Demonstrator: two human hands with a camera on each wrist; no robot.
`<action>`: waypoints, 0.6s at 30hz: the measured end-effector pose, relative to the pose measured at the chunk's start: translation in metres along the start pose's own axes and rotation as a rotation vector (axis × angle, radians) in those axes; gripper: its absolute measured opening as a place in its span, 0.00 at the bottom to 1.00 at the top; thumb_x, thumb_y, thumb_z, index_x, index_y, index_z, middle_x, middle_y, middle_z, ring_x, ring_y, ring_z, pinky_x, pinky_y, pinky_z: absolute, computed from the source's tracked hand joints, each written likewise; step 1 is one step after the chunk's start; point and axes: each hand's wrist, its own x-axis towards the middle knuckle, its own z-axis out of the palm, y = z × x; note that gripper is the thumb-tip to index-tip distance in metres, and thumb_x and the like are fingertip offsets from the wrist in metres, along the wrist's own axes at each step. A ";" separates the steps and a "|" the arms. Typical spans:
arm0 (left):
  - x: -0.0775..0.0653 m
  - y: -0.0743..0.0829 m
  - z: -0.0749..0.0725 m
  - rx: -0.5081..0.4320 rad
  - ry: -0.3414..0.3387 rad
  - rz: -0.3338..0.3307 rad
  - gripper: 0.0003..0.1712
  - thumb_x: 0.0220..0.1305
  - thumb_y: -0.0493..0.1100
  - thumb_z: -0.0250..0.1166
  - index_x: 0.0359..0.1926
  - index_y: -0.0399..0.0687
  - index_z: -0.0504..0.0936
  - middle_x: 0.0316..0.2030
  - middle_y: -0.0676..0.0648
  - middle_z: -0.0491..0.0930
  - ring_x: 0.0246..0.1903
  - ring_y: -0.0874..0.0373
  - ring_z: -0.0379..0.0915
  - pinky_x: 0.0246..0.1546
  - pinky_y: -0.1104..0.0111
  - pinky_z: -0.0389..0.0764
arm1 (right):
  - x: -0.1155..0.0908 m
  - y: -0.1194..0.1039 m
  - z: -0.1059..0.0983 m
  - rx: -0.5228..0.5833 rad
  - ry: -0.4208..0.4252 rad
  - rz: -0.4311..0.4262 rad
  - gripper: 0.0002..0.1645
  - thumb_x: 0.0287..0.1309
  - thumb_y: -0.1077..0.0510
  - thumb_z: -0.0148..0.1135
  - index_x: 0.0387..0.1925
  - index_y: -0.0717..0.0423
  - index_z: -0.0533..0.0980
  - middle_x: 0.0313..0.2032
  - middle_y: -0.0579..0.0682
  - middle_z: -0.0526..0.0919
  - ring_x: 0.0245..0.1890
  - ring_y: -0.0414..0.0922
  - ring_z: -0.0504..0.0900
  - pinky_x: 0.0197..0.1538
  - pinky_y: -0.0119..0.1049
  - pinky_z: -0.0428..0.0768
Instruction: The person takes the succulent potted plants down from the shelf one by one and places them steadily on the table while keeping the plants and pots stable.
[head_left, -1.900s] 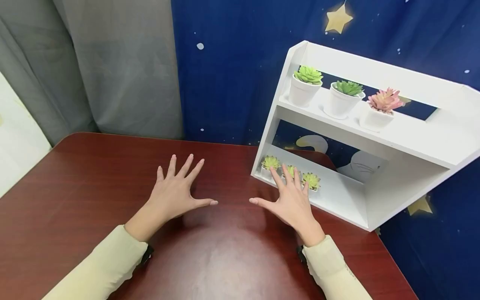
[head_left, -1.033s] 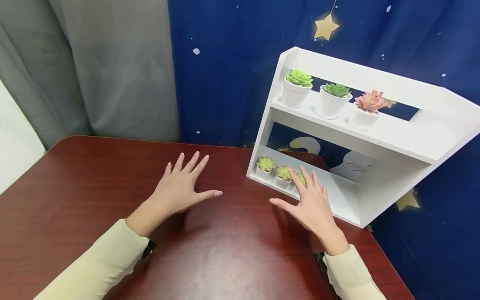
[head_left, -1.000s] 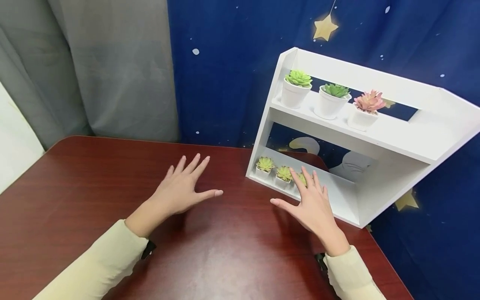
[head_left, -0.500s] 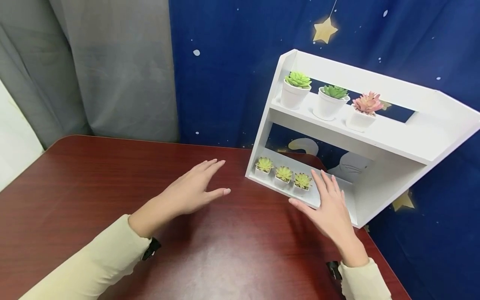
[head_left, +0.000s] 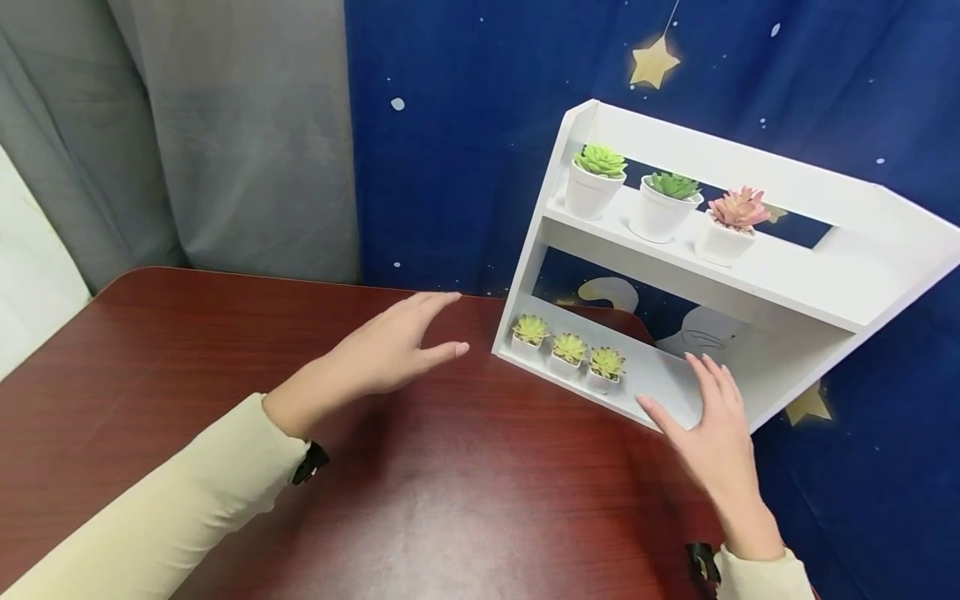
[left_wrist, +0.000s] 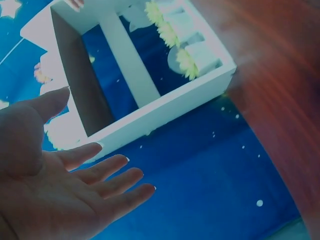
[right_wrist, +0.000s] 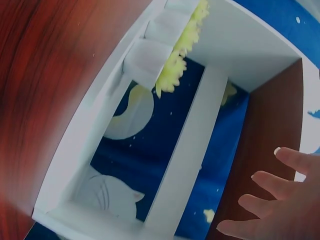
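My left hand hovers over the table left of the white shelf, fingers extended close together, thumb apart, holding nothing. In the left wrist view its palm and straight fingers show. The right hand is raised before the shelf's lower right front, thumb spread from the fingers. Whether it touches the shelf, I cannot tell. Three small yellow-green succulents in white pots line the lower level at left. Above them stand a light green succulent, a darker green one and a pink one, each in a white pot.
A dark red wooden table lies under both hands. Behind it hang a grey curtain and a blue starry curtain. The shelf stands slanted at the table's back right, close to that edge.
My right hand has moved right, away from the small succulents, uncovering them. The left hand has shifted right and turned, its spread fingers drawn together. The pots stay in place on the shelf.
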 end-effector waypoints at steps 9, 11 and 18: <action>0.015 0.011 -0.029 0.019 0.065 -0.036 0.40 0.70 0.61 0.61 0.76 0.51 0.63 0.74 0.44 0.67 0.75 0.47 0.60 0.75 0.47 0.62 | 0.000 0.017 -0.023 0.038 0.344 0.117 0.45 0.49 0.42 0.76 0.69 0.49 0.72 0.71 0.55 0.72 0.73 0.59 0.65 0.72 0.64 0.60; 0.018 0.015 -0.032 0.015 0.083 -0.035 0.40 0.69 0.60 0.61 0.76 0.51 0.63 0.73 0.44 0.68 0.74 0.48 0.62 0.74 0.48 0.64 | 0.001 0.023 -0.027 0.051 0.408 0.126 0.46 0.48 0.43 0.77 0.68 0.50 0.72 0.70 0.55 0.72 0.73 0.58 0.65 0.72 0.62 0.61; 0.031 0.027 -0.035 -0.082 0.109 -0.022 0.37 0.70 0.59 0.61 0.74 0.52 0.66 0.69 0.44 0.73 0.69 0.49 0.69 0.68 0.49 0.72 | 0.005 0.046 -0.034 0.121 0.526 0.217 0.63 0.46 0.45 0.80 0.78 0.43 0.53 0.77 0.50 0.54 0.78 0.45 0.50 0.80 0.41 0.51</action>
